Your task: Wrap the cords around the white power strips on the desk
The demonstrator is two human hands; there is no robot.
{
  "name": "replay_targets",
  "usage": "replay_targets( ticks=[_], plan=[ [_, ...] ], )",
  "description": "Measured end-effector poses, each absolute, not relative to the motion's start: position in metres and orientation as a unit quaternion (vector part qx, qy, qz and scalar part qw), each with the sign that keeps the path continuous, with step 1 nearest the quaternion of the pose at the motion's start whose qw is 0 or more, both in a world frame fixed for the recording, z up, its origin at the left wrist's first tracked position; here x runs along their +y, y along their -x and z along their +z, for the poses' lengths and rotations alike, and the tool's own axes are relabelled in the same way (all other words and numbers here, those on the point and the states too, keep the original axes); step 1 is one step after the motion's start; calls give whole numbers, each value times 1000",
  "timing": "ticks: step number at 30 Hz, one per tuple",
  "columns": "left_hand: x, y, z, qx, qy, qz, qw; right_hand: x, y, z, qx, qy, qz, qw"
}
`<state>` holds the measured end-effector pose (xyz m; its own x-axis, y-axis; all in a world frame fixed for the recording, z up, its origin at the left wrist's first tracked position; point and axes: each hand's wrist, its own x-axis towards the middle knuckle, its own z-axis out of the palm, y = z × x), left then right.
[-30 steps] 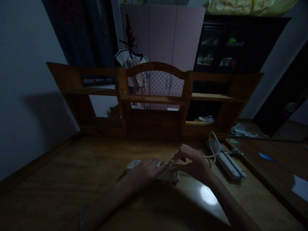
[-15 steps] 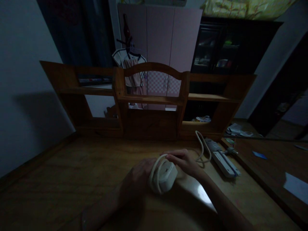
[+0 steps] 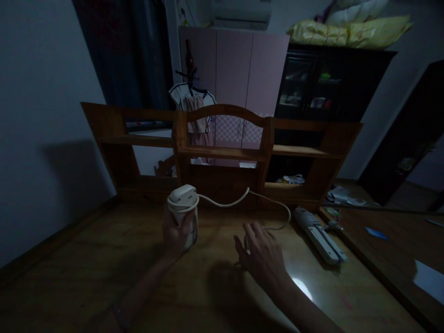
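My left hand (image 3: 177, 233) is wrapped round a white power strip (image 3: 183, 199), held tilted up with its end facing me. White cord (image 3: 222, 204) loops round the top of the strip and runs off to the right in a loose curve. My right hand (image 3: 262, 252) hovers over the desk with thumb and fingers apart. Part of the cord passes behind its fingers, and I cannot tell whether they touch it. A second white power strip (image 3: 321, 238), its grey cord wound round the far end, lies to the right.
A wooden shelf unit (image 3: 222, 151) stands along the back of the wooden desk (image 3: 145, 282). To the right, a lower brown surface (image 3: 391, 249) bears a blue card (image 3: 376, 233) and white paper (image 3: 429, 279). A white wall (image 3: 52, 185) rises at the left.
My hands have moved apart: the left carried the power strip left and up, while the right let go of the coil and opened. More cord now stretches between them, and the view tilted up.
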<state>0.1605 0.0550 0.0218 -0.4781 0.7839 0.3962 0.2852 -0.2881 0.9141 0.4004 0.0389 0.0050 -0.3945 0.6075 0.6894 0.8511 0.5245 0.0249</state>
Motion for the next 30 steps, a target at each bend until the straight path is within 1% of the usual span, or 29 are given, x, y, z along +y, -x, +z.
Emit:
replay_targets(
  ticks=[2,3,5,8,11,13,16,19,22,25,28,30],
  plan=[
    [61,-156,21,550,-465,684,119,32,-400,-16,-790,505,-204,284],
    [63,-155,21,542,-463,693,107,31,-401,-29,-797,499,-209,267],
    [64,-156,20,531,-465,697,130,32,-404,-50,-815,472,-207,264],
    [63,-160,18,511,-455,692,229,35,-407,-57,-835,457,-134,274],
    [60,-168,14,457,-438,674,382,36,-397,-33,-842,455,18,290],
    [59,-174,9,416,-412,660,471,40,-384,-13,-833,438,112,318],
    [59,-180,6,379,-358,625,581,57,-360,3,-818,399,199,363],
    [57,-179,11,346,-326,591,652,91,-341,-4,-827,329,266,370],
    [53,-176,20,339,-309,576,677,121,-331,-15,-848,274,319,323],
    [50,-174,27,337,-292,564,695,127,-336,-14,-869,257,308,290],
    [48,-178,27,334,-280,556,708,104,-354,-5,-896,252,220,291],
    [47,-182,25,332,-287,550,711,77,-369,1,-912,258,160,274]
  ],
)
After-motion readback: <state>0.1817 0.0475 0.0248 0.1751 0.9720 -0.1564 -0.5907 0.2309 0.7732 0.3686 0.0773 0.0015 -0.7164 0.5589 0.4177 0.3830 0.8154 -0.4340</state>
